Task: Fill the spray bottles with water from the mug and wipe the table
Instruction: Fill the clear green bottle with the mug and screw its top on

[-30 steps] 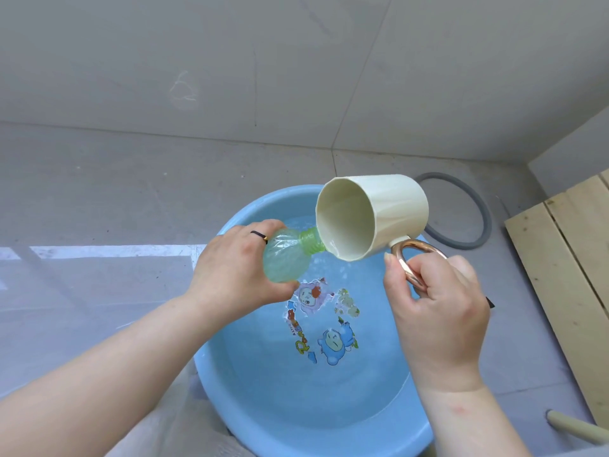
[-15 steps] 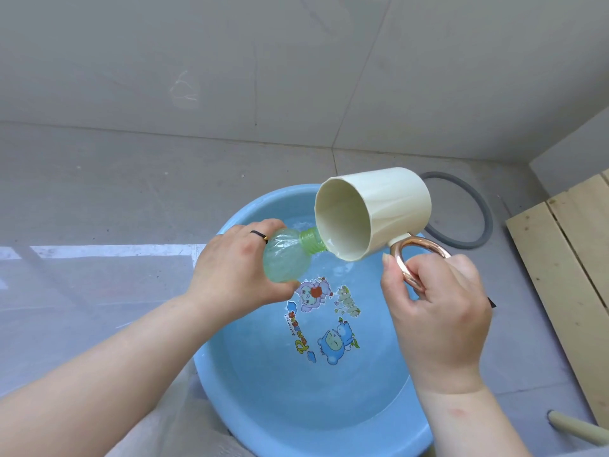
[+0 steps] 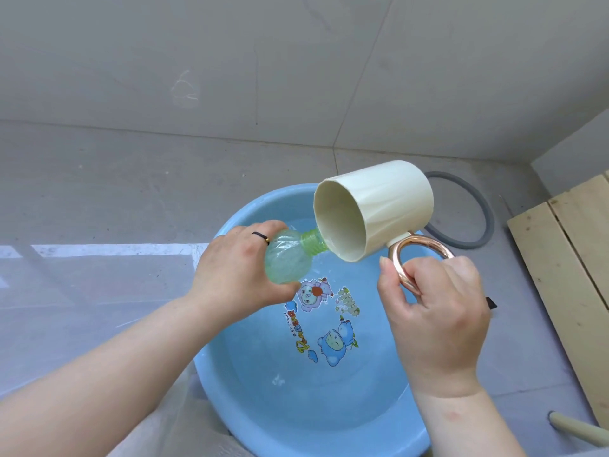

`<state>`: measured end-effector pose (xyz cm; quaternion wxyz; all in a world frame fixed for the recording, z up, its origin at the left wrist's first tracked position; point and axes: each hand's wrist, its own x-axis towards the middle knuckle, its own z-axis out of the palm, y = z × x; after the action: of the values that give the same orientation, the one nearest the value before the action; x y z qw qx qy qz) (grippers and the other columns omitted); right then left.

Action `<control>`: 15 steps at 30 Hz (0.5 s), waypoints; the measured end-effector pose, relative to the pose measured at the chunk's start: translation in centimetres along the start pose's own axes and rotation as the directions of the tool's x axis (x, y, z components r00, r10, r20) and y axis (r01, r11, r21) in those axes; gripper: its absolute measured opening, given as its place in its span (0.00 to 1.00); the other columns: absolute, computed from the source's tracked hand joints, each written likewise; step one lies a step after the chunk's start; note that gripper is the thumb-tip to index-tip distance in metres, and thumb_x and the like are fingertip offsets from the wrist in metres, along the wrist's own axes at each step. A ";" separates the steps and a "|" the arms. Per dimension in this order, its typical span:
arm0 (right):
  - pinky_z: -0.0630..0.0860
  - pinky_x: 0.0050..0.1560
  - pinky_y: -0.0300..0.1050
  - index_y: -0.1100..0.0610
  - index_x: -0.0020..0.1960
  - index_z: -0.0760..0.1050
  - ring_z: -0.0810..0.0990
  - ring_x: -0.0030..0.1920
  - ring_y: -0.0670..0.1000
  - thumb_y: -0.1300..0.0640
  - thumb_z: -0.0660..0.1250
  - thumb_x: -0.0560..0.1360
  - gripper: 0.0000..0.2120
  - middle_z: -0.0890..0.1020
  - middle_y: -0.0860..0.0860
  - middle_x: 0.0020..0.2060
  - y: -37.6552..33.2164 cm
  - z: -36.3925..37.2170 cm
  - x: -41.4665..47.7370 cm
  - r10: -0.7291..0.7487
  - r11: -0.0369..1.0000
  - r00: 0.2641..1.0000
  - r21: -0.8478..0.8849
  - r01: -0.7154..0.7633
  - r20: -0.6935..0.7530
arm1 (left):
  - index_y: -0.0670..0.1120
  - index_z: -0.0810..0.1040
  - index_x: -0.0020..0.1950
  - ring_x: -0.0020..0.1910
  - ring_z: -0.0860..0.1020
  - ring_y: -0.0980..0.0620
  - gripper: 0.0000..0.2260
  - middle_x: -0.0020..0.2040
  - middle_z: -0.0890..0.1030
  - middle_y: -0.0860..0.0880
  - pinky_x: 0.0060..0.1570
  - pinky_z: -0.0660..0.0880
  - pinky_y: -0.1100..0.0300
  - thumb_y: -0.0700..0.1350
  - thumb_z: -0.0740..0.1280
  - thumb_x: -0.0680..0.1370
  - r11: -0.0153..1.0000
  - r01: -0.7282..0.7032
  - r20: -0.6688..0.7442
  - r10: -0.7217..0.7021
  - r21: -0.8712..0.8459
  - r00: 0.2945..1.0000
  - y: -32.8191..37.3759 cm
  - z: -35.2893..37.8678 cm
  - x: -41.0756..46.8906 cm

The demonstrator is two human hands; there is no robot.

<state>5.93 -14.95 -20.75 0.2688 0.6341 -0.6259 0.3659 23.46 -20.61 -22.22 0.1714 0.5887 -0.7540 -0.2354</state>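
My left hand (image 3: 237, 268) grips a clear green spray bottle (image 3: 290, 257) with its cap off, tilted so its threaded neck points right. My right hand (image 3: 435, 311) holds a cream mug (image 3: 375, 209) by its copper ring handle (image 3: 412, 258). The mug is tipped hard to the left, its lip resting at the bottle's neck, its open mouth facing me. Both are held above a blue plastic basin (image 3: 237, 390) with cartoon stickers on its bottom and shallow water in it.
The basin sits on a grey tiled floor by a grey wall. A grey rubber ring (image 3: 474, 212) lies behind the mug. Pale wooden planks (image 3: 566, 275) run along the right. A beige tube end (image 3: 580, 430) shows at the lower right. Translucent plastic sheeting (image 3: 99, 308) covers the left.
The mug has tipped a little further and risen slightly, with its handle swinging up. The bottle and my left hand have stayed in place.
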 end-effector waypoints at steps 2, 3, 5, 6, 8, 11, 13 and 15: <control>0.56 0.30 0.42 0.62 0.25 0.66 0.59 0.32 0.51 0.54 0.59 0.76 0.22 0.67 0.53 0.19 0.0 0.0 0.0 -0.025 1.000 1.000 -0.001 0.025 -0.007 | 0.55 0.67 0.63 0.56 0.70 0.53 0.29 0.48 0.72 0.56 0.43 0.58 0.64 0.55 0.71 0.65 1.000 0.002 -0.001 -0.002 -0.001 1.000 0.1 0.0 0.0; 0.56 0.30 0.42 0.61 0.25 0.66 0.59 0.32 0.51 0.54 0.58 0.77 0.23 0.67 0.53 0.19 0.0 0.0 0.0 -0.041 0.999 0.999 0.000 0.041 -0.009 | 0.55 0.67 0.64 0.55 0.70 0.52 0.29 0.48 0.72 0.56 0.43 0.58 0.64 0.55 0.71 0.65 1.000 0.004 -0.001 -0.004 0.000 1.000 0.1 -0.1 -0.1; 0.57 0.31 0.42 0.61 0.25 0.66 0.59 0.32 0.51 0.54 0.57 0.77 0.23 0.67 0.53 0.19 0.0 0.0 -0.1 -0.066 0.998 0.998 0.006 0.066 -0.013 | 0.55 0.66 0.64 0.54 0.70 0.52 0.29 0.44 0.68 0.57 0.42 0.58 0.63 0.55 0.71 0.65 1.000 0.012 -0.003 -0.012 -0.003 1.000 0.1 -0.1 -0.1; 0.57 0.31 0.42 0.61 0.25 0.66 0.59 0.32 0.51 0.54 0.57 0.78 0.23 0.67 0.53 0.19 0.0 0.0 -0.1 -0.070 0.997 0.997 0.009 0.070 -0.013 | 0.55 0.67 0.64 0.52 0.70 0.52 0.29 0.43 0.67 0.57 0.42 0.58 0.63 0.55 0.71 0.65 1.000 0.015 -0.001 -0.015 -0.004 1.000 0.1 -0.2 -0.1; 0.57 0.31 0.41 0.61 0.25 0.66 0.59 0.32 0.50 0.53 0.56 0.78 0.24 0.67 0.53 0.19 0.0 0.0 -0.1 -0.066 0.998 0.998 0.021 0.066 -0.017 | 0.55 0.67 0.64 0.47 0.67 0.54 0.29 0.40 0.65 0.59 0.42 0.59 0.63 0.55 0.72 0.65 1.000 0.023 0.004 -0.023 -0.012 1.000 0.2 -0.2 -0.1; 0.57 0.32 0.40 0.61 0.25 0.66 0.59 0.32 0.51 0.53 0.56 0.78 0.24 0.67 0.53 0.19 -0.1 0.1 -0.1 -0.077 0.996 0.997 0.035 0.077 -0.017 | 0.55 0.66 0.64 0.47 0.67 0.54 0.30 0.42 0.65 0.58 0.43 0.59 0.63 0.55 0.72 0.65 0.999 0.041 0.010 -0.041 -0.024 0.999 0.0 -0.1 -0.1; 0.58 0.32 0.41 0.61 0.25 0.66 0.59 0.33 0.51 0.54 0.56 0.78 0.23 0.67 0.53 0.19 -0.2 0.1 -0.1 -0.079 0.996 0.997 0.037 0.079 -0.013 | 0.55 0.66 0.64 0.53 0.70 0.52 0.30 0.45 0.67 0.57 0.43 0.59 0.63 0.55 0.72 0.65 0.998 0.050 -0.004 -0.051 -0.043 0.999 -0.1 0.0 -0.2; 0.58 0.32 0.41 0.62 0.25 0.66 0.60 0.33 0.51 0.56 0.58 0.76 0.22 0.67 0.53 0.19 -0.3 0.1 0.0 -0.067 0.997 0.998 0.036 0.067 -0.010 | 0.55 0.66 0.64 0.54 0.70 0.53 0.30 0.46 0.67 0.58 0.42 0.59 0.63 0.55 0.72 0.64 0.997 0.057 -0.018 -0.058 -0.058 0.998 -0.1 0.0 -0.3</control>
<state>6.21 -15.01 -20.81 0.2721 0.6579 -0.5964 0.3708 23.65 -20.39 -22.29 0.1888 0.6073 -0.7280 -0.2561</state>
